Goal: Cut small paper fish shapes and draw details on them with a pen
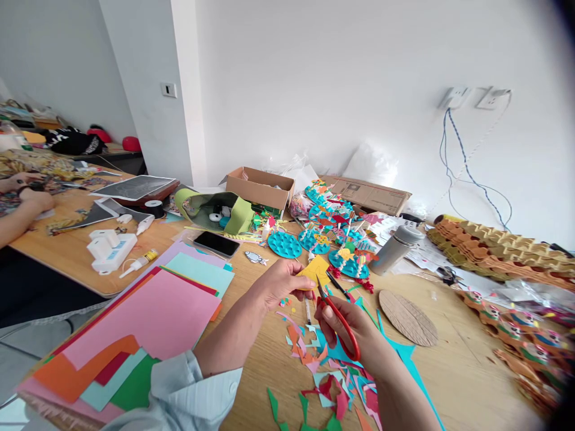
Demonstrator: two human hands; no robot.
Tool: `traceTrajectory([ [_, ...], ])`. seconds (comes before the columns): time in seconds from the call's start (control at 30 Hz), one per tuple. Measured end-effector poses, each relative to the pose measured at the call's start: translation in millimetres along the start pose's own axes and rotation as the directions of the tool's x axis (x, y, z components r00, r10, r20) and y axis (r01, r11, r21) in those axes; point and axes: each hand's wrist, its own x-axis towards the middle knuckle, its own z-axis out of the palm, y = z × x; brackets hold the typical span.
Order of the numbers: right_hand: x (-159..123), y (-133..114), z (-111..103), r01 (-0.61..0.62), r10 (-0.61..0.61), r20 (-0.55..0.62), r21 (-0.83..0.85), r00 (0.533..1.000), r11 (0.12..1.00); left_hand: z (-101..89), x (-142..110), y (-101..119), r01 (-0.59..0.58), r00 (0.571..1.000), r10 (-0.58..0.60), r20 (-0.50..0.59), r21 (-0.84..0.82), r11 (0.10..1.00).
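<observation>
Scissors point(344, 326) with red handles sit in the right hand point(362, 329), its grip curled around the handles and the blades right by the yellow paper point(320, 267). That paper's mid-scene over the table point(251, 371) — the left hand point(281, 284) has it in a pinch grip, thumb and fingers on its near left edge. Bright paper scraps point(342, 398) litter the near side, just under the hands. Coloured sheets point(179, 317) are piled on the left, and a cardboard oval point(408, 317) lies to the right — kinda messy tbh.
</observation>
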Motion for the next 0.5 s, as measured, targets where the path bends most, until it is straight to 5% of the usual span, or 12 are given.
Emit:
traceTrajectory([
  [0.5, -1.1, 1.7, -0.5, -0.013, 0.013, -0.015, 0.01, 1.0, 1.0, 0.1, -0.6, 1.2, -0.008, 1.0, 0.007, 0.024, 0.006, 1.0],
])
